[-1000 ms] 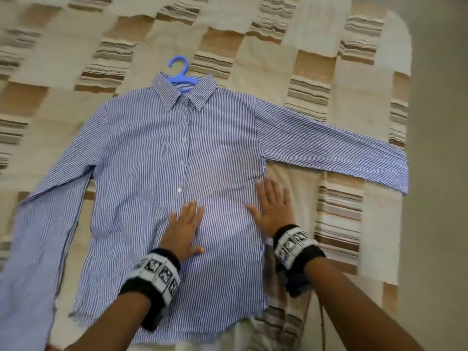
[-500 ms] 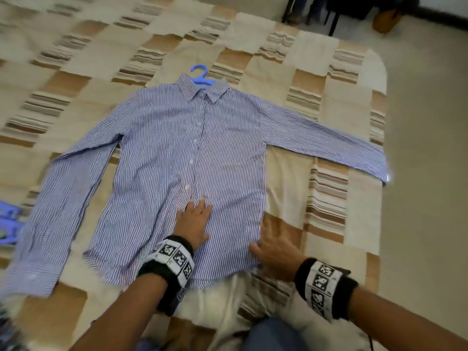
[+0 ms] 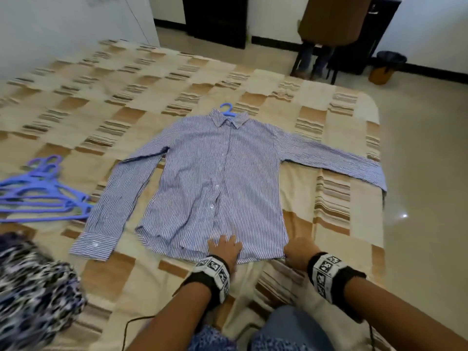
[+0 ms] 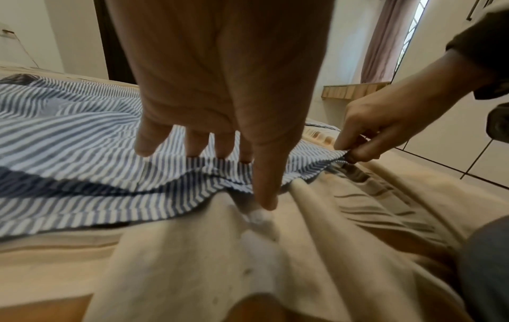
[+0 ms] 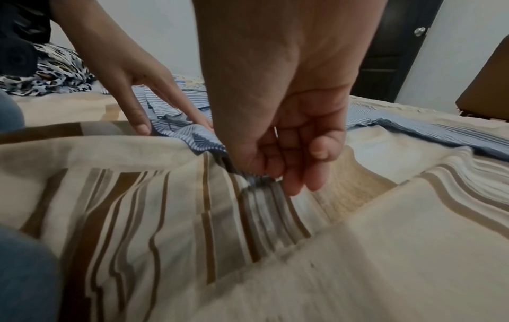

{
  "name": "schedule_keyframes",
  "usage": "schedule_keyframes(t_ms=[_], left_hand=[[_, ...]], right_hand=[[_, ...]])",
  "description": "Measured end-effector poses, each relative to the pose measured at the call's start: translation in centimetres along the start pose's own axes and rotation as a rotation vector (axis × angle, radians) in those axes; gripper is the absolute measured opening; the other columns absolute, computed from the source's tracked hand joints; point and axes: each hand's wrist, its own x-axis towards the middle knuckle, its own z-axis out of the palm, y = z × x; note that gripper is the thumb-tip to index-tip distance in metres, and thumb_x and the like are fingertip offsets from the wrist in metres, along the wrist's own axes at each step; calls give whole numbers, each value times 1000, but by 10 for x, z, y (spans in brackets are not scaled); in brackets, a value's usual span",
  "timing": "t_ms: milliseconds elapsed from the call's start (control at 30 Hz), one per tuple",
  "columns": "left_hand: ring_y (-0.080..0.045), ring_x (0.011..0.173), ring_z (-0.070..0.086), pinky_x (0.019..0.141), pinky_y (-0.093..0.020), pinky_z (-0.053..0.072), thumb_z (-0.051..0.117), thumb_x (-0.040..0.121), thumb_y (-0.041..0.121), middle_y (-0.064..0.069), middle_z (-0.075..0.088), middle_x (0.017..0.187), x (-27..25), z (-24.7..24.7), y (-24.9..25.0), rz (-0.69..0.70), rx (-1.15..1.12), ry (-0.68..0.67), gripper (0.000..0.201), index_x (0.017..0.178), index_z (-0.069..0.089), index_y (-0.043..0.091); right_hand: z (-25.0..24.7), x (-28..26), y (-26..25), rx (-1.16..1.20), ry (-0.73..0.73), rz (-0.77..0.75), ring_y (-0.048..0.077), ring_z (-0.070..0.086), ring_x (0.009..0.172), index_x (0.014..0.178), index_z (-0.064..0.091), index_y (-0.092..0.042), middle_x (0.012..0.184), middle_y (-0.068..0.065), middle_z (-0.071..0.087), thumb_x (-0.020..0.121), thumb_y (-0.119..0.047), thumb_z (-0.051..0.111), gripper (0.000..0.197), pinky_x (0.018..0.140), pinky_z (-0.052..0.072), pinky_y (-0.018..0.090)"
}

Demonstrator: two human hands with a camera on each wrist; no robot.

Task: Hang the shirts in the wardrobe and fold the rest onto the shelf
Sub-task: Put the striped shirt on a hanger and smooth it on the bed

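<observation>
Big checked bedspread [image 3: 157, 79], beige and brown, covering the whole bed. Striped blue shirt [image 3: 215, 178] laid flat on it, front up, buttoned, sleeves spread out, right one reaching the bed's edge. Leopard-print clothing [image 3: 33, 282] bunched at the near left. Pile of blue hangers [image 3: 43, 196] off to the left, just beside the shirt's sleeve. One more hanger hook [image 3: 226, 109] poking out past the collar. Left hand [image 3: 225, 247] flat, fingers straight, pressing the hem. Right hand [image 3: 298, 252] curled, pinching the hem corner.
</observation>
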Motion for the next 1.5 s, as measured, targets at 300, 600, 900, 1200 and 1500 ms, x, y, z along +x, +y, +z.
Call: schedule_keyframes(t_ms=[300, 600, 900, 1200, 1500], left_hand=[[-24, 130, 39, 112, -45, 23, 55, 89, 9, -2, 46, 137, -15, -31, -67, -98, -143, 325, 44, 131, 46, 21], [-41, 118, 41, 97, -50, 40, 62, 82, 4, -21, 44, 127, -38, -17, -209, -528, -435, 410, 53, 130, 43, 14], [-33, 89, 58, 79, -42, 49, 60, 81, -6, -15, 56, 99, -24, 24, -231, -441, -621, 706, 20, 82, 66, 13], [-34, 86, 64, 79, -35, 48, 59, 80, -12, -18, 69, 89, -49, 48, -257, -584, -815, 875, 20, 78, 70, 5], [-37, 87, 60, 73, -35, 43, 50, 83, -13, -22, 65, 90, -51, 46, -256, -671, -825, 874, 21, 85, 64, 2]], right_hand=[[-26, 24, -14, -167, 7, -58, 25, 62, 88, 94, 62, -10, 92, 6, 63, 92, -43, 48, 36, 74, 42, 30], [-95, 78, -116, -86, 272, -297, 27, 62, 91, 108, 54, -8, 98, 6, 63, 89, -59, 46, 55, 67, 36, 33], [-80, 102, -170, -32, 248, -319, 20, 49, 73, 109, 52, -5, 70, 2, 42, 101, -13, 34, 22, 64, 38, 30], [-66, 80, -163, -124, 150, -536, 26, 62, 97, 112, 56, -2, 105, 12, 62, 100, -12, 38, 24, 72, 43, 30], [-47, 87, -171, -126, 194, -449, 16, 46, 66, 105, 49, -8, 81, 3, 47, 99, -17, 41, 13, 52, 32, 28]])
